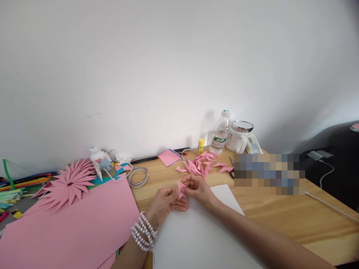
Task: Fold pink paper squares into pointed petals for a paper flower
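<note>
Between my two hands is a small folded pink paper piece point(181, 189), its points sticking up. My left hand point(168, 201), with strands of beads at the wrist, pinches its left side. On the other side, the fingers of my right hand point(198, 189) are closed on the same piece. Both hands are above a white paper sheet point(202, 231). Just beyond them lies a loose heap of folded pink paper pieces point(196, 165), with a few strays to its right.
Large pink sheets point(84, 224) and a spiky pink paper star point(68, 183) lie left. Along the wall stand a white bottle point(101, 158), a glue stick point(201, 146), a water bottle point(220, 134) and a white mug point(238, 138). A coiled cable point(138, 176) rests near square pink paper point(169, 157).
</note>
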Tool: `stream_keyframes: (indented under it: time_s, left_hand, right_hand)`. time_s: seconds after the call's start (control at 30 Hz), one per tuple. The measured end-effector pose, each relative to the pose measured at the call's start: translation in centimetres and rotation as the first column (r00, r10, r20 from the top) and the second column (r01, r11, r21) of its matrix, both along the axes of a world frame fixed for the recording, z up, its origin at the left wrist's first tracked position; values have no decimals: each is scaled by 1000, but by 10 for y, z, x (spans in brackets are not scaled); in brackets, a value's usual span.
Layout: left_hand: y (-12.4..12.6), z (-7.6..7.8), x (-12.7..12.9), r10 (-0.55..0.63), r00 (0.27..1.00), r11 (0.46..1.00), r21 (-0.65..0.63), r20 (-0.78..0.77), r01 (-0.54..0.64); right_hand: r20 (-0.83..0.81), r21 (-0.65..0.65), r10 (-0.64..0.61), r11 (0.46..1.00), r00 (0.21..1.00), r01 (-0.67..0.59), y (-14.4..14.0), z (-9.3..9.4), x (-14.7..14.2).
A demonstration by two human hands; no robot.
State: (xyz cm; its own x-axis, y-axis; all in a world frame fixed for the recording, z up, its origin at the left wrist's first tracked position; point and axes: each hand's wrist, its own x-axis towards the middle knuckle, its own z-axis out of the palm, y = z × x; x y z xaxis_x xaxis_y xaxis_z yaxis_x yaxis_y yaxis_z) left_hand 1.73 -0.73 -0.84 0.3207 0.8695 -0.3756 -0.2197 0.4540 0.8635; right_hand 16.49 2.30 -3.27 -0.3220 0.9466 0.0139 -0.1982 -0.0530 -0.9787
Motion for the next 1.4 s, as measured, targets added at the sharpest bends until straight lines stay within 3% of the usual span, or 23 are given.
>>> stream_keyframes:
  time_s: [0.1, 0.4, 0.8, 1.07, 1.4]
  left_hand:
    - [0, -1, -1, -2, 1000, 1000, 18, -11, 2]
    - [4, 1, -6, -26, 998, 994, -100, 57, 31]
    - [-1, -5, 2, 62, 998, 997, 40, -18, -62]
    - [-1, -1, 8, 153, 984, 988, 47, -96, -149]
    - [2, -3, 2, 94, 995, 994, -52, 43, -92]
  right_hand:
    - [1, -7, 6, 1000, 1000, -6, 0, 0, 0]
    - [-93, -67, 39, 997, 995, -45, -1, 2, 1]
    - [-71, -41, 7, 999, 997, -10, 1, -5, -1]
    - [-82, -61, -2, 998, 997, -3, 2, -4, 0]
    - [-102, -60, -13, 998, 995, 7, -1, 2, 1]
